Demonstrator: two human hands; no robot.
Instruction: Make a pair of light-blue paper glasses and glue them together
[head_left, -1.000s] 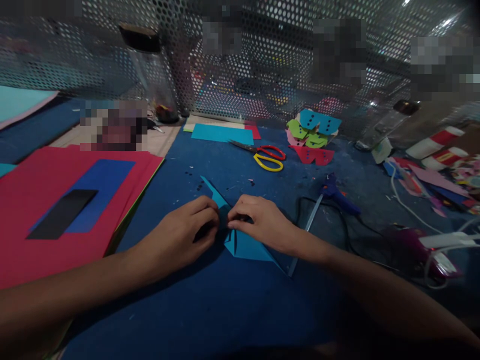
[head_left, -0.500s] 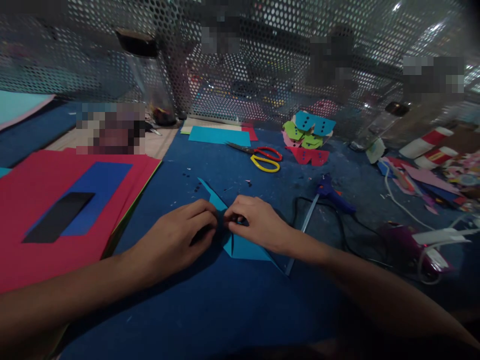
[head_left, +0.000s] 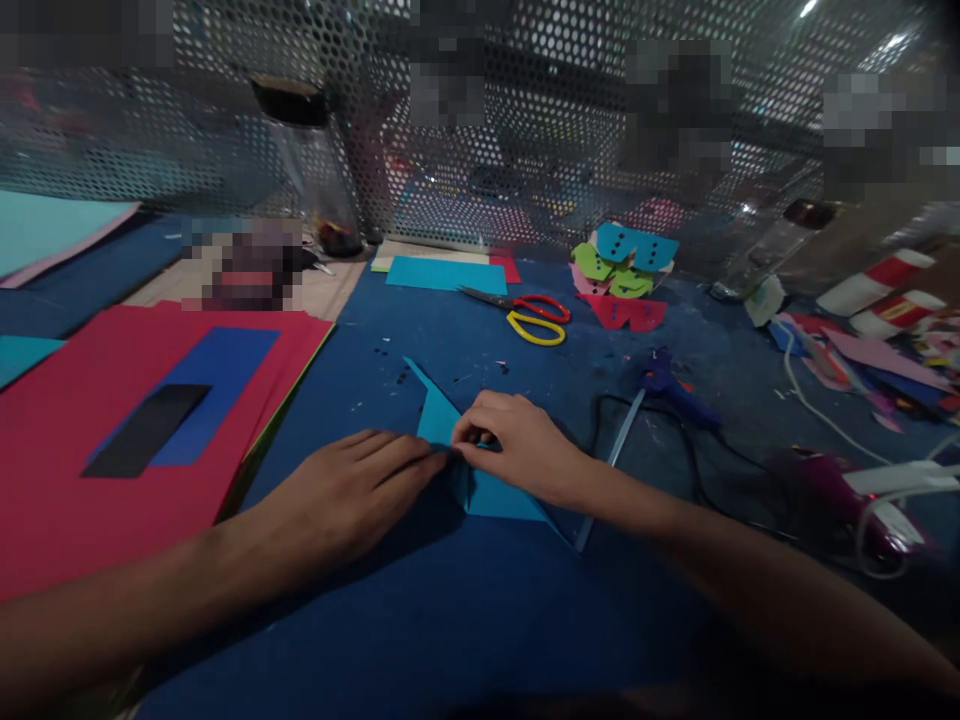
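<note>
Both hands meet mid-frame on the folded blue paper. Left hand presses flat and open; right hand pinches its crease. Its long axis runs diagonally, tip pointing upper left.

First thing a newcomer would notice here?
Both hands meet at centre on a folded blue paper: the right hand pinches its crease, the left hand lies flat, fingertips against it. To the left, a red sheet stack carries a blue rectangle and a black rectangle; behind, red-and-yellow scissors and a pile of coloured cutouts lie near the perforated metal screen.
</note>
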